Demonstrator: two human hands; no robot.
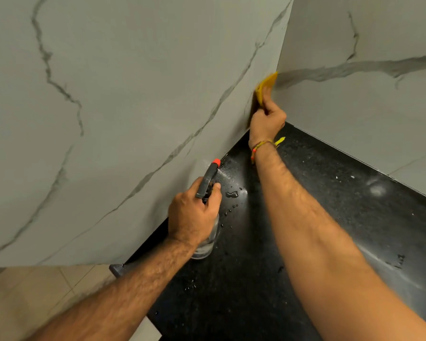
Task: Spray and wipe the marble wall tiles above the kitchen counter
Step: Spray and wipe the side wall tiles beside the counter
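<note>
Your right hand [266, 119] pinches a yellow cloth [266, 86] into the wall [133, 94] corner, centre frame, to wipe; your left hand [194, 215] grips the spray bottle [208, 179], aimed at the wall.

Left hand [193, 215]: my fingers curl around the spray bottle [208, 183].
Right hand [266, 121]: beyond the bottle, I pinch the cloth [266, 86].

A black speckled counter [317, 193] fills the corner below two marble wall faces. Directly beneath the left hand [191, 219], a clear spray bottle [207, 244] seems to rest its base on the counter, though the hand hides most of it. Just beyond that hand's knuckles, toward the wall, lies a small puddle [231, 193], with scattered droplets [229, 212] trailing down beside the thumb. A pale smear [376, 189] shows well off to the right of the right forearm.
</note>
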